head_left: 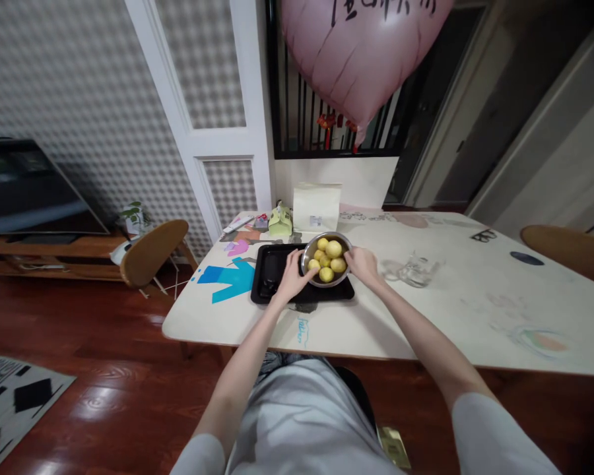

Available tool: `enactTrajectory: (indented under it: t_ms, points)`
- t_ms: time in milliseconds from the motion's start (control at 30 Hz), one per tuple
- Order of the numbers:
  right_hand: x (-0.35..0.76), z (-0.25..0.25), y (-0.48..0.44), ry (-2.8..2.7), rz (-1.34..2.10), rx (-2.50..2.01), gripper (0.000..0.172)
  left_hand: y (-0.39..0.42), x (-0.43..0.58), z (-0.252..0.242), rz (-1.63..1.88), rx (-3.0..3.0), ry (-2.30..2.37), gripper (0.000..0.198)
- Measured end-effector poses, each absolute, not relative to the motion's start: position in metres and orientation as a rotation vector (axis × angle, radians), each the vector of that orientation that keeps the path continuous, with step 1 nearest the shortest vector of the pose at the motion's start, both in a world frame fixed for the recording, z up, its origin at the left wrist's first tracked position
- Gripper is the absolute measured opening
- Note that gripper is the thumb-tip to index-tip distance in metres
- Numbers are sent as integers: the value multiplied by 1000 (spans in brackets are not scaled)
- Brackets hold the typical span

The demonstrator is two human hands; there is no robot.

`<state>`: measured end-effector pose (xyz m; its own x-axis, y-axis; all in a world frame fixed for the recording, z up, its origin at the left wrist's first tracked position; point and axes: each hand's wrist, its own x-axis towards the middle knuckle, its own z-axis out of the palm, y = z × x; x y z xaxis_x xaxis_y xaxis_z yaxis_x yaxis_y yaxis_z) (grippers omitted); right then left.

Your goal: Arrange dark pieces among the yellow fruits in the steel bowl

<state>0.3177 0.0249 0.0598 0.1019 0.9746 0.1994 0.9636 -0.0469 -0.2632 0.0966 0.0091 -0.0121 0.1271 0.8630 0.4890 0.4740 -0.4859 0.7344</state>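
A round metal bowl (303,269) holds several rounded yellow fruits (333,249) that look like lemons. My left hand (292,277) grips the bowl's left side, its thumb at the rim near the fruit. On the opposite side, my right hand (363,266) is closed at the right rim, with the fingertips partly hidden. Under the bowl lies a black rectangular tray (266,272), showing mostly to the left. Whether the bowl touches the tray or is held just above it, I cannot tell.
A clear glass vessel (418,270) stands right of my right hand. Behind the bowl are a cream paper bag (317,208) and a light green pack (280,220). Blue cut-out shapes (235,280) lie left on the white table (376,333). A pink balloon (363,59) hangs above.
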Motion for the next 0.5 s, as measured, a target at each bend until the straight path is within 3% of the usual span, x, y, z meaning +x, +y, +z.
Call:
enactTrajectory:
  t_ms: [100, 167, 267, 500]
  points:
    - [309, 61, 25, -1904, -78, -2084, 40, 26, 129, -19, 1223, 1866, 1192, 104]
    - [304, 63, 23, -1903, -136, -2093, 39, 34, 145, -27, 1236, 1757, 1215, 117]
    - [301, 65, 19, -1900, -203, -2099, 38, 41, 155, -39, 1283, 1677, 1263, 118]
    - [300, 69, 12, -1919, -311, -2069, 39, 54, 152, -58, 1170, 1640, 1263, 100]
